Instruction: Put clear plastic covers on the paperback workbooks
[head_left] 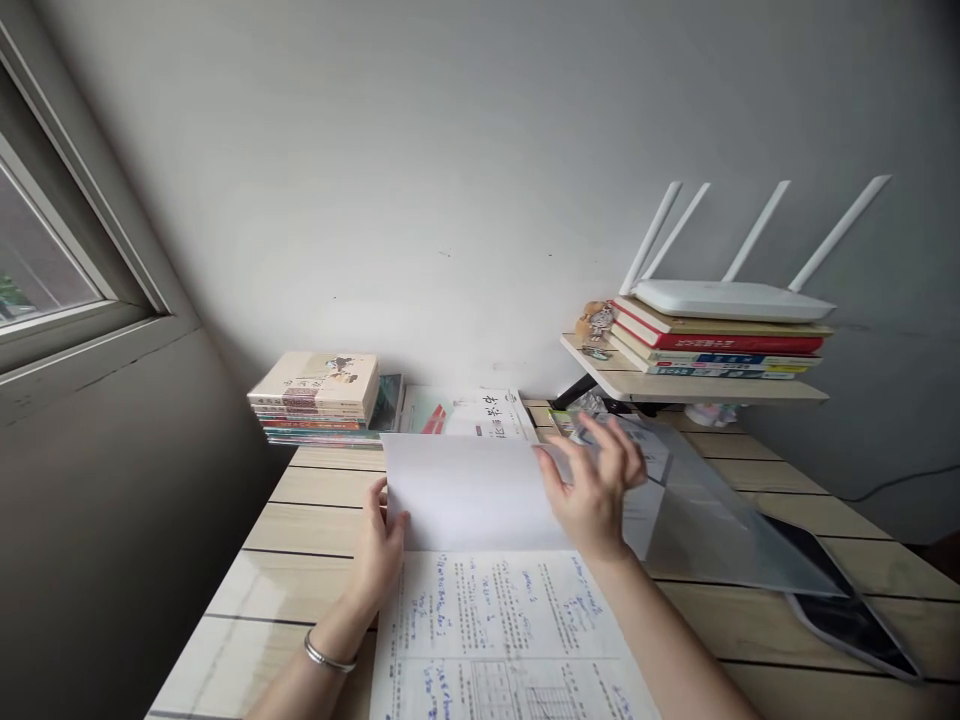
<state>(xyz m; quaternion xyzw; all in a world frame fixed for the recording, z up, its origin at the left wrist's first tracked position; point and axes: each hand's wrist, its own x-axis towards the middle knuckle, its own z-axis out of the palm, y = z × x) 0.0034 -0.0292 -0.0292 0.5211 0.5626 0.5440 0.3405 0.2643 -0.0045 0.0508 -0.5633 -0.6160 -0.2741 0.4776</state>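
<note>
Head camera: a white sheet (469,495) is held up in the middle of the desk (247,590), just past a printed paper (510,620). As seen, its long side is laid from left to right, and its top edge is pointed up and toward the wall (450,150). Its left edge is pinched by the left hand (379,550), with the thumb in front. At its right top corner, the thumb and fingers of the right hand (596,500) are spread apart; whether the corner is touched cannot be told. The hands are kept apart by the sheet. The printed paper is turned sideways, so its lines are run away from the body, and blue writing is seen on it. The desk is marked with dark stripes. Books (319,400) are piled at the back left. On the right, a white router (735,300) is set on more books (720,350) on a small shelf (712,388). A window (45,250) is seen at the left.
</note>
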